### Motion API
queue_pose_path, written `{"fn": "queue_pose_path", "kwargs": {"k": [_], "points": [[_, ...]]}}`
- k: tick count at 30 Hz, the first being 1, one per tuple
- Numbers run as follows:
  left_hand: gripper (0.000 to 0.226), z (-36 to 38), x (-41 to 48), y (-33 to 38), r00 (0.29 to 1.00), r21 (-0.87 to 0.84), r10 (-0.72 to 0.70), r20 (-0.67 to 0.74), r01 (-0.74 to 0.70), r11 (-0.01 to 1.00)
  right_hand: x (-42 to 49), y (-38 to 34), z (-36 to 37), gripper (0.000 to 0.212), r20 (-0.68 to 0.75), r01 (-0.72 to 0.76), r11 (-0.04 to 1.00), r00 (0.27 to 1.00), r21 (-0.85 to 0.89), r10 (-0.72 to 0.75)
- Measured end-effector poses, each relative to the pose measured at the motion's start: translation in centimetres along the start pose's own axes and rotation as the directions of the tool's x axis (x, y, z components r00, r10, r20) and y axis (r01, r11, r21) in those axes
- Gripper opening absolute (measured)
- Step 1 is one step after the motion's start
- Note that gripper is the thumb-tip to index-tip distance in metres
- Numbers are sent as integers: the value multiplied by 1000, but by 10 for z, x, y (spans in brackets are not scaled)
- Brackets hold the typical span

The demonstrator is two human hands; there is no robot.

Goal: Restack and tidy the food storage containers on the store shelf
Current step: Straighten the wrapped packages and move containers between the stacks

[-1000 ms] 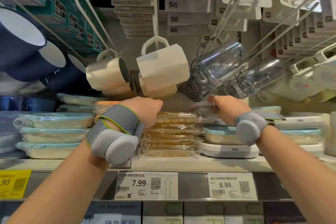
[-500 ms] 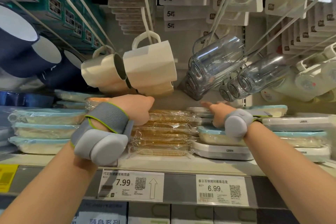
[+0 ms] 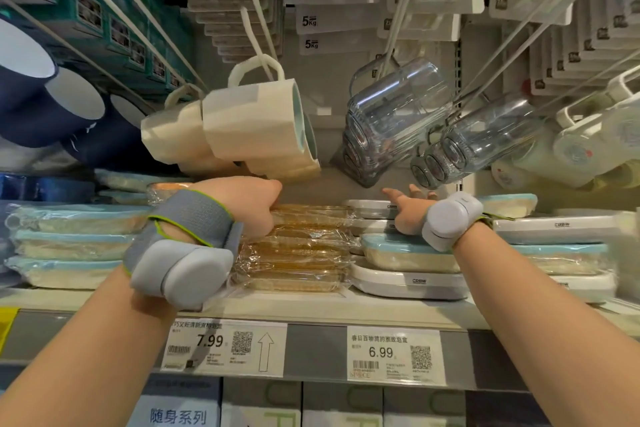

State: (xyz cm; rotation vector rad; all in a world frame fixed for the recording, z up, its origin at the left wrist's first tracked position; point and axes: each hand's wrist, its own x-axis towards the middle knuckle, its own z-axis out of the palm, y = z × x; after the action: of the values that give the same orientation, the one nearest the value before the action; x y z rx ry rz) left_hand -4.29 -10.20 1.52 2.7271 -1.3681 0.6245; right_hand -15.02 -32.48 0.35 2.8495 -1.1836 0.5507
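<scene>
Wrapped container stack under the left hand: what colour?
Amber-orange, in clear film; the head view shows it, left hand resting on top.

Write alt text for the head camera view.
A person's left hand rests on top of a stack of amber wrapped containers on a store shelf, while the right hand reaches open-fingered toward white containers behind. Cream mugs and clear mugs hang above.
</scene>
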Motion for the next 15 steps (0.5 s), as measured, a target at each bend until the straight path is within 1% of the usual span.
{"fn": "queue_pose_path", "kwargs": {"k": [3, 5, 6, 8, 9, 12, 13, 15], "points": [[52, -1, 0, 8, 994, -99, 93, 64, -87, 991, -4, -3, -3, 73, -48, -52, 997, 997, 60, 55], [66, 1, 1, 14, 986, -134, 139, 95, -125, 983, -1, -2, -9, 62, -97, -63, 998, 993, 17, 65], [69, 3, 2, 15, 985, -132, 144, 91, -131, 983, 0, 3, -14, 54, -116, -52, 998, 992, -22, 49], [70, 5, 2, 16, 990, -103, 132, 47, -127, 987, -3, 19, -28, 40, -141, -23, 995, 990, -98, 9], [70, 5, 3, 16, 991, -90, 128, 29, -125, 988, -5, 30, -36, 36, -158, -33, 990, 987, -135, 11], [68, 5, 5, 18, 993, -105, 122, 3, -121, 987, -15, 68, -55, 33, -174, -118, 969, 981, -219, 80], [67, 4, 5, 19, 991, -118, 127, -34, -130, 984, -15, 77, -56, 30, -172, -130, 966, 981, -225, 92], [60, 3, 8, 28, 974, -187, 164, -158, -192, 963, -14, 91, -51, 13, -162, -153, 967, 979, -204, 120]]}}
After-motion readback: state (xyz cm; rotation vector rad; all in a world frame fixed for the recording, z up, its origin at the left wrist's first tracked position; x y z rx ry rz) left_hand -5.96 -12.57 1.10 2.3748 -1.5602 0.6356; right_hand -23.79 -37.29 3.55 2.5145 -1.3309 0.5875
